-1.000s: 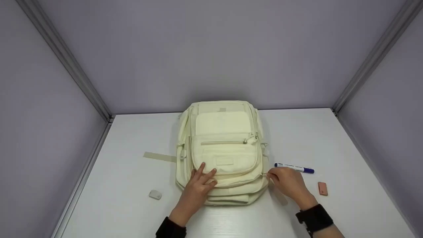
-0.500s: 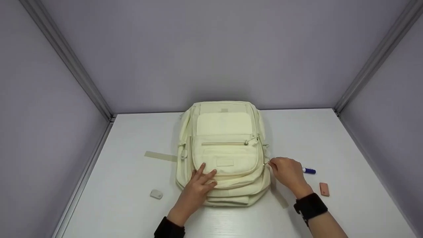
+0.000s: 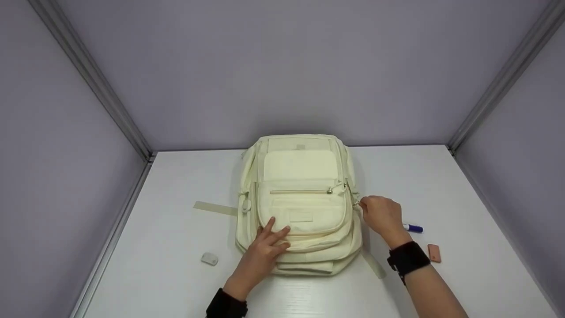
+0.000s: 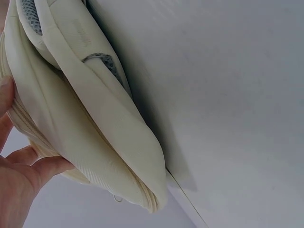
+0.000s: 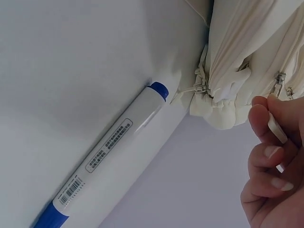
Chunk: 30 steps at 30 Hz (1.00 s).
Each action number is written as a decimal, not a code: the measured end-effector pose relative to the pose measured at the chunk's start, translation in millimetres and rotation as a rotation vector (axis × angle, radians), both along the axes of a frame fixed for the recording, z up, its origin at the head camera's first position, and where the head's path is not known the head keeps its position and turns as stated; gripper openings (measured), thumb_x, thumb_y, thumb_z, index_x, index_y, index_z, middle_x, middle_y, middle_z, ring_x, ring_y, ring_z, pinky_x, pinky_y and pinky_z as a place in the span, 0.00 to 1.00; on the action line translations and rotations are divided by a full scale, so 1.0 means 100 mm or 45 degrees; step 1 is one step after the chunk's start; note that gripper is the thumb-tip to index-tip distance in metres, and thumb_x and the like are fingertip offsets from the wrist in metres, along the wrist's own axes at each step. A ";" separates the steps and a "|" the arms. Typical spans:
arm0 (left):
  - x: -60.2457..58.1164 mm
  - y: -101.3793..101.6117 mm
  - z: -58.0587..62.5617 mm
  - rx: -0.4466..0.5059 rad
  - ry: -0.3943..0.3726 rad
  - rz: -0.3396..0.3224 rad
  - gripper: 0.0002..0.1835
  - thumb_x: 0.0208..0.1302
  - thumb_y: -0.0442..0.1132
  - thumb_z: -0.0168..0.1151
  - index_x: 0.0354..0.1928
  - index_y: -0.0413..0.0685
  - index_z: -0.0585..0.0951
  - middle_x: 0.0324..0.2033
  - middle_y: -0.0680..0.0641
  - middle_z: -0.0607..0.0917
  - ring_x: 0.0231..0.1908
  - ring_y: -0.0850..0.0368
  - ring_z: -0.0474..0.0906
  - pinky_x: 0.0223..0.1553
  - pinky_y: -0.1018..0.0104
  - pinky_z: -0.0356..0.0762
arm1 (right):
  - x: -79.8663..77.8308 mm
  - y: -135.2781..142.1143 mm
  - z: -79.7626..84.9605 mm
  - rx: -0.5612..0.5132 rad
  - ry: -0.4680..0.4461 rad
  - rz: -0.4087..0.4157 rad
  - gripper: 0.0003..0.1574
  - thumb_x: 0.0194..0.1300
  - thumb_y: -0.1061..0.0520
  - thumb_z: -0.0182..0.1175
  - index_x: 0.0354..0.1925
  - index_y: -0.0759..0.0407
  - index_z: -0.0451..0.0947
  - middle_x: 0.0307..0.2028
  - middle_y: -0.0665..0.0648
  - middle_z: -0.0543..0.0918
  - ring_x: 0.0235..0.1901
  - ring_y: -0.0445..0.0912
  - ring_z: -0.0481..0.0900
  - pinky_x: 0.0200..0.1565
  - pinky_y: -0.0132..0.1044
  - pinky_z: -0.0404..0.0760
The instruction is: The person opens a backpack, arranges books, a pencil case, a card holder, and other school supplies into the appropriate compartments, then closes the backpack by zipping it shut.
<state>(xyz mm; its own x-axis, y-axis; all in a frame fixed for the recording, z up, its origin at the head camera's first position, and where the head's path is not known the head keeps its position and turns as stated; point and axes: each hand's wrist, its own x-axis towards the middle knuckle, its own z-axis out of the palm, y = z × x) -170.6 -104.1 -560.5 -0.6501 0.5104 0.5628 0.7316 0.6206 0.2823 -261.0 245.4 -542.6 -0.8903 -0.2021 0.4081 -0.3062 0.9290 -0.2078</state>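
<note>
White table [image 3: 176, 176], backpack [image 3: 300, 165] — lengthwise toward wall [image 3: 300, 66]

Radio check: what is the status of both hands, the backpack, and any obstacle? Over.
Left hand resting on backpack front. Right hand pinching zipper pull. Backpack on white table. Marker near right hand, seemingly not blocking.

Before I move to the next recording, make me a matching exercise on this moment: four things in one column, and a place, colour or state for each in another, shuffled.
Column one
1. Left hand
2. Marker
3. Right hand
4. Backpack

Column two
A. Cream-coloured
B. Pinching a zip pull
C. Resting on the backpack's lower front
D. White with blue ends

Right pairs: 1-C, 2-D, 3-B, 4-A
</note>
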 end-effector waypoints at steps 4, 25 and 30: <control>0.00 0.00 0.00 0.003 -0.012 -0.005 0.08 0.59 0.30 0.69 0.39 0.47 0.89 0.59 0.44 0.80 0.66 0.31 0.62 0.53 0.39 0.72 | -0.10 -0.03 0.04 0.001 -0.028 -0.039 0.08 0.63 0.59 0.65 0.28 0.57 0.87 0.20 0.54 0.82 0.19 0.55 0.79 0.18 0.50 0.74; 0.01 0.00 0.02 0.003 -0.098 0.009 0.07 0.61 0.32 0.67 0.40 0.48 0.89 0.60 0.47 0.79 0.67 0.32 0.61 0.56 0.34 0.65 | -0.56 -0.13 0.18 0.030 -0.104 -0.112 0.21 0.61 0.66 0.57 0.13 0.56 0.71 0.14 0.53 0.74 0.14 0.50 0.70 0.16 0.48 0.69; 0.00 -0.01 0.02 0.020 -0.105 -0.015 0.08 0.61 0.31 0.67 0.41 0.48 0.88 0.60 0.45 0.78 0.67 0.31 0.60 0.54 0.31 0.65 | -0.63 -0.18 0.20 0.042 -0.130 -0.148 0.23 0.57 0.66 0.59 0.10 0.53 0.65 0.13 0.53 0.72 0.14 0.49 0.69 0.16 0.47 0.69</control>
